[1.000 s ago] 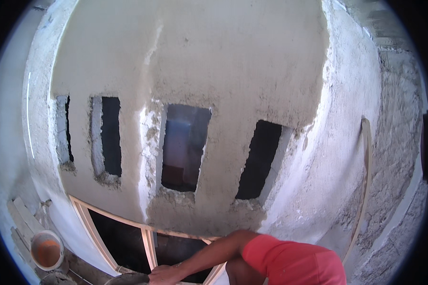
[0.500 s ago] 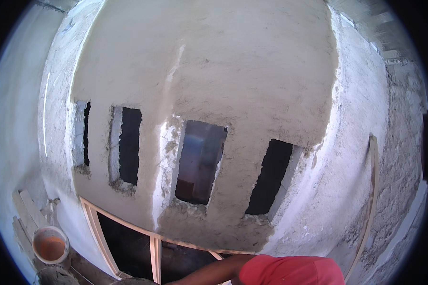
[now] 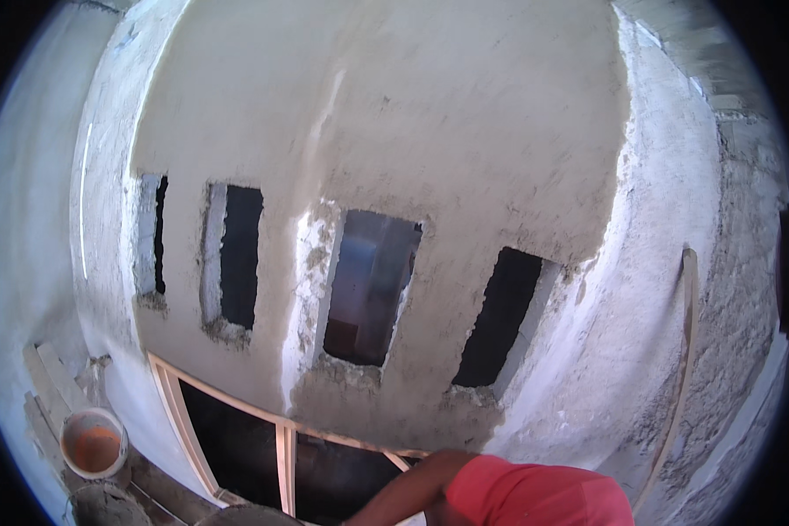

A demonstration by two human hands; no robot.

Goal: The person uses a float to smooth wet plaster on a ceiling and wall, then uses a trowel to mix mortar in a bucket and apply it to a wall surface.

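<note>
Neither of my hands shows. At the lower edge, right of centre, a bent bare arm [image 3: 403, 491] comes out of a red short sleeve [image 3: 535, 493]. It slants down and to the left, and its hand is cut off by the frame, so any grip is hidden. I cannot tell whether this arm is mine or another person's. Just left of its cut-off end is the dark rounded top of a container or mound [image 3: 247, 516], mostly out of frame. Ahead rises a tall wall [image 3: 465, 131] coated in damp grey-brown plaster, with a pale vertical strip [image 3: 305, 263].
Several narrow upright openings, such as the middle one [image 3: 368, 289], pierce the wall. Below them stands a wooden frame [image 3: 285, 465]. A bucket with orange inside [image 3: 95, 445], a dark container [image 3: 105, 507] and boards [image 3: 48, 377] lie lower left. A wooden pole [image 3: 679, 377] leans at right.
The wall openings sit slightly higher in the picture. The bent arm and red sleeve have shifted slightly right, and more of the dark rounded top shows at the lower edge.
</note>
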